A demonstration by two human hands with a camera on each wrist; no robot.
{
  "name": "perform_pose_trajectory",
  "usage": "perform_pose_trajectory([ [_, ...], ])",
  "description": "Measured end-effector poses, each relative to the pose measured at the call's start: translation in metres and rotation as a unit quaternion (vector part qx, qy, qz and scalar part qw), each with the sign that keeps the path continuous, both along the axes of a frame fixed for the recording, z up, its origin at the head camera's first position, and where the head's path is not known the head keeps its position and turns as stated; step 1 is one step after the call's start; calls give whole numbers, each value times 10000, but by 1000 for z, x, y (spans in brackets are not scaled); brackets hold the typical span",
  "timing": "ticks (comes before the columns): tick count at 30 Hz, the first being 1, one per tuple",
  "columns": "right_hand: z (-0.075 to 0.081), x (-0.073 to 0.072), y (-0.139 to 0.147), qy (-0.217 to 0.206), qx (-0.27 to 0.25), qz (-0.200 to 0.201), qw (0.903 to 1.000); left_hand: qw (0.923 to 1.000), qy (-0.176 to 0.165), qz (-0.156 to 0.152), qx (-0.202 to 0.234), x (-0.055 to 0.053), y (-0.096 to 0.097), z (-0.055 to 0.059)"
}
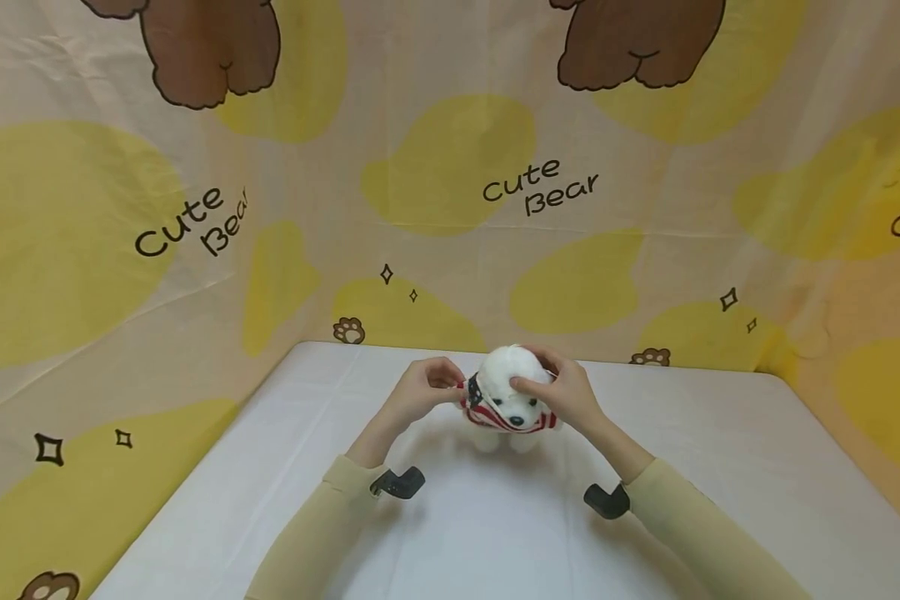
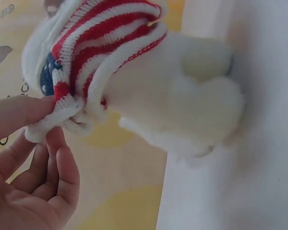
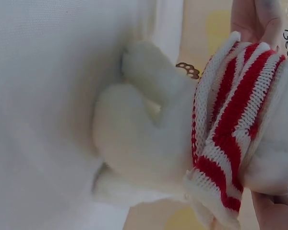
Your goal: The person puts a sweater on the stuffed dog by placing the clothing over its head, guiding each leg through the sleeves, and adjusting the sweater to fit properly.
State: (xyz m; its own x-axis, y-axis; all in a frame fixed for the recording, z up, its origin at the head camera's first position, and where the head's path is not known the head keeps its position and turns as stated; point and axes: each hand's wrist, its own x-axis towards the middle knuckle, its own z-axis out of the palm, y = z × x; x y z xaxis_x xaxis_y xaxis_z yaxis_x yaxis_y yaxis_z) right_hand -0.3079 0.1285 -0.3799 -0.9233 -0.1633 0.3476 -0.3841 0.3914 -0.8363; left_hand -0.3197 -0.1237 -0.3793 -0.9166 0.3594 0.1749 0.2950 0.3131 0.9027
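The left hand (image 1: pixel 424 390) pinches an edge of the striped sweater (image 2: pixel 105 40); the right hand (image 1: pixel 570 395) holds the plush dog (image 1: pixel 506 368), standing on the table (image 1: pixel 487 533), by its head. Soft, slow tugs should help.

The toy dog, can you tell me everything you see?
The toy dog is white and looks plush, with dark eyes and nose. It stands on the white table, wearing a red and white striped knit garment with a navy patch. The left hand pinches the garment's edge; the right hand holds the dog's head.
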Motion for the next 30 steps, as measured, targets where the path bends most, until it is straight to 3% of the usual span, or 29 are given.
perform_pose_trajectory([
  [4,4,5,-2,117,19,-28,9999,10000,-19,91,25,2,-4,1],
  [8,-1,1,-1,178,42,-62,9998,9997,-146,190,95,-10,-10,-15],
  [15,-1,2,0,143,76,-76,9998,9990,-360,258,31,-15,-14,-22],
  [21,-3,3,4,36,-13,-11,10000,9978,-493,397,-177,-21,-12,-36],
  [30,-3,2,15,-77,-136,388,9991,9991,-419,52,-2,-24,-6,-43],
])
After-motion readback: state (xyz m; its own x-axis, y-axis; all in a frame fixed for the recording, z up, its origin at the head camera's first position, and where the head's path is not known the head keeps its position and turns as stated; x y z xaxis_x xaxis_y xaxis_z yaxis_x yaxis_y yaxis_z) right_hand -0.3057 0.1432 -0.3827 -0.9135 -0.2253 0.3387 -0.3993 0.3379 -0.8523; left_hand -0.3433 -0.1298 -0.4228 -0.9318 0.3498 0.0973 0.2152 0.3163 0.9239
